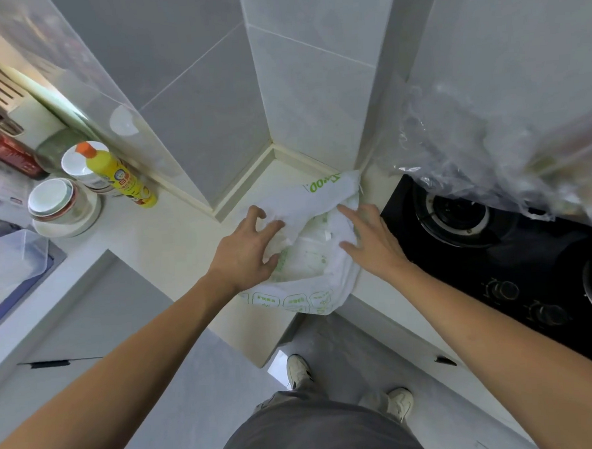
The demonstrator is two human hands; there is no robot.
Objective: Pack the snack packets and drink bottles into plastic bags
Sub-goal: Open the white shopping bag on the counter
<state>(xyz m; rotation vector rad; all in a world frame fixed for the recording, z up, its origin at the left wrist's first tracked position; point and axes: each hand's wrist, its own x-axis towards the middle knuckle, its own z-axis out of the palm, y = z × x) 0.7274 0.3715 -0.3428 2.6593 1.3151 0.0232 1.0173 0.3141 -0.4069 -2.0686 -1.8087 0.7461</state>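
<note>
A white plastic bag with green print lies bulging on the cream countertop at the corner by the tiled wall. Pale contents show faintly through the plastic, too dim to name. My left hand rests on the bag's left side, fingers curled and spread over the plastic. On the bag's right side lies my right hand, flat with its fingers apart. Neither hand clearly pinches the plastic. No loose snack packets or drink bottles show on the counter near the bag.
A black gas hob lies right of the bag, with crumpled clear film hanging over it. At the left stand a yellow bottle, stacked white bowls, jars and a clear tub in the sink.
</note>
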